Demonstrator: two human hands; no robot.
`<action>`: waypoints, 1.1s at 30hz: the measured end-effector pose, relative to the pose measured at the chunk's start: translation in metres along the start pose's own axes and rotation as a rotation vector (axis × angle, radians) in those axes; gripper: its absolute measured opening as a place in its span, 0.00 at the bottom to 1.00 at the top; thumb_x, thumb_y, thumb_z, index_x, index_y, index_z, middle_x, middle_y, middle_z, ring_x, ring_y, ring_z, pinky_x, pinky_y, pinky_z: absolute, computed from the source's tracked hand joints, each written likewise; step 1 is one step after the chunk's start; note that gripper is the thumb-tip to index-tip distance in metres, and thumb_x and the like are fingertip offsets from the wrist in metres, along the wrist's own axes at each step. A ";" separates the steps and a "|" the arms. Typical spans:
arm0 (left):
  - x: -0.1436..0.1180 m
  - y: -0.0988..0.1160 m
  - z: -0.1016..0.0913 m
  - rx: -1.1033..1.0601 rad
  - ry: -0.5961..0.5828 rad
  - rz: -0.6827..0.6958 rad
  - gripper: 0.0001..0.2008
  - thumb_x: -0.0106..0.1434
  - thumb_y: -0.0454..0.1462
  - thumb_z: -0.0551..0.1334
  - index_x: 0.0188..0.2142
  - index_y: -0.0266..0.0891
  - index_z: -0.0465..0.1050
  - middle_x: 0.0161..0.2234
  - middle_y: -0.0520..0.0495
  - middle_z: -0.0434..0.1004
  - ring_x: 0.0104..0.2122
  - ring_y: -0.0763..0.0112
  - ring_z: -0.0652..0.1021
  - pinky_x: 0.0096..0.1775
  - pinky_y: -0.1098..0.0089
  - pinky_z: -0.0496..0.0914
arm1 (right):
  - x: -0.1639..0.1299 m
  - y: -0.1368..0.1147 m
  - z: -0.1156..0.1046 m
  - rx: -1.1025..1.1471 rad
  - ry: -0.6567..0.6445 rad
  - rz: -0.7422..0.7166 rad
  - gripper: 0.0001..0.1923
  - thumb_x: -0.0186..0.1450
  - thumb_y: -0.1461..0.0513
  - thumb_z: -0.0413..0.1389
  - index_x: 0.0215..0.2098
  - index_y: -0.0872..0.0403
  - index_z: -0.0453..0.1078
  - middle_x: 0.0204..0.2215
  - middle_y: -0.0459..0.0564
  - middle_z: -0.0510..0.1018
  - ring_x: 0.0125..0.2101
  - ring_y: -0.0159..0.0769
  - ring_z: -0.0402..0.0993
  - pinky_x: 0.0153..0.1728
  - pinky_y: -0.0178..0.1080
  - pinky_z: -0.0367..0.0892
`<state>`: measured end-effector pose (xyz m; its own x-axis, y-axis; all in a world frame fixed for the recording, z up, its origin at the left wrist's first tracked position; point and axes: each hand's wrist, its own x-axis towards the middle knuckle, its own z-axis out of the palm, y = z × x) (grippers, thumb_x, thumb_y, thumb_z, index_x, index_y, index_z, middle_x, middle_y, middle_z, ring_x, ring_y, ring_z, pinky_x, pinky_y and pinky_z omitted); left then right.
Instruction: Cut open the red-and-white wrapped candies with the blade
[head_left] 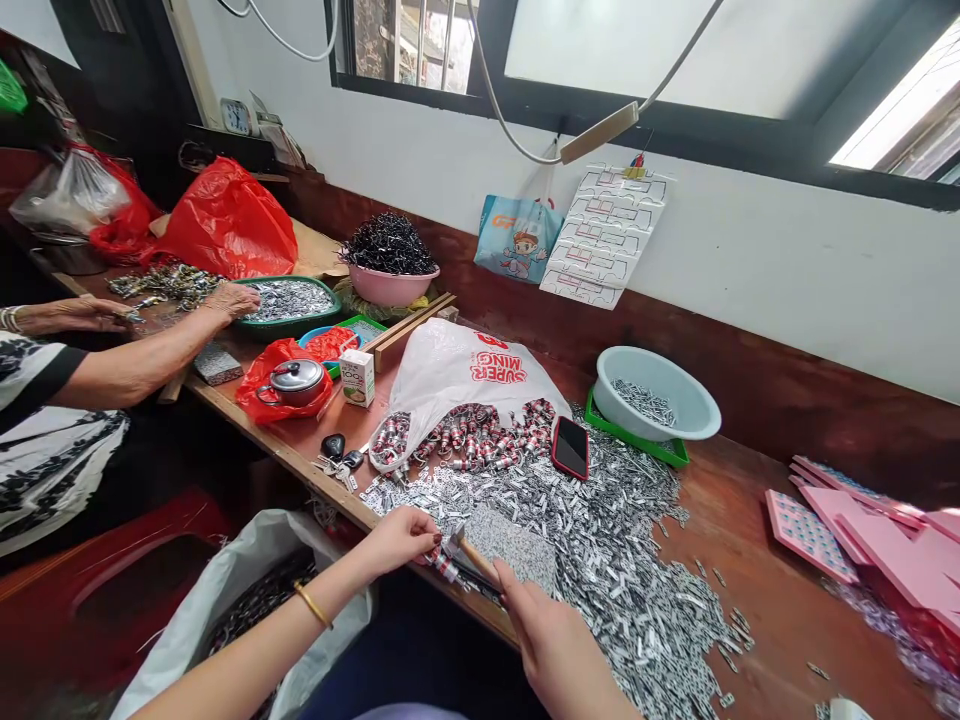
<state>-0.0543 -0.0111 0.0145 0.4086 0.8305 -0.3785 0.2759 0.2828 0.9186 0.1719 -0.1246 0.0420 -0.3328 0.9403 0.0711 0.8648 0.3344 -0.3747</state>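
Many dark pieces [255, 598] fill a white sack [191, 605]; silvery bits [289, 298], a green oval basin [289, 323]; black ones [390, 245], a pink plastic bowl [390, 290]. The left hand [405, 538] pinches a red-and-silver cylinder [448, 568] beside a grey stone block [521, 548]; the right hand [559, 645] grips a wooden-handled hammer [478, 560]. A pale-blue basin [697, 408] holds silvery pins [643, 400].

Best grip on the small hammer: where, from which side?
Probably the wooden handle, from the right: slim and straight, it points rightward from the metal head into the right hand, while the left hand sits close to the head.
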 end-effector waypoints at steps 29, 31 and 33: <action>-0.016 0.011 0.018 0.487 0.167 0.667 0.07 0.60 0.31 0.59 0.32 0.41 0.75 0.39 0.47 0.73 0.39 0.68 0.75 0.42 0.67 0.70 | 0.024 0.107 -0.001 -0.083 0.210 0.467 0.12 0.64 0.64 0.46 0.35 0.55 0.72 0.35 0.55 0.75 0.39 0.44 0.69 0.39 0.41 0.64; -0.015 0.008 0.018 0.630 0.247 0.778 0.08 0.62 0.30 0.57 0.33 0.41 0.74 0.43 0.45 0.72 0.44 0.64 0.74 0.44 0.65 0.69 | 0.036 0.120 -0.009 -0.056 0.146 0.478 0.09 0.62 0.65 0.49 0.29 0.54 0.71 0.30 0.52 0.76 0.35 0.42 0.70 0.36 0.38 0.63; -0.015 0.007 0.017 0.738 0.241 0.840 0.08 0.63 0.30 0.56 0.35 0.40 0.72 0.44 0.44 0.72 0.44 0.64 0.73 0.45 0.64 0.69 | 0.042 0.126 -0.010 -0.045 0.126 0.438 0.08 0.60 0.66 0.50 0.26 0.53 0.70 0.28 0.50 0.76 0.34 0.41 0.70 0.34 0.36 0.61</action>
<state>-0.0438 -0.0301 0.0248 0.5498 0.7168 0.4288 0.4702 -0.6899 0.5503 0.2711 -0.0424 0.0068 0.1134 0.9932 0.0278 0.9303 -0.0963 -0.3538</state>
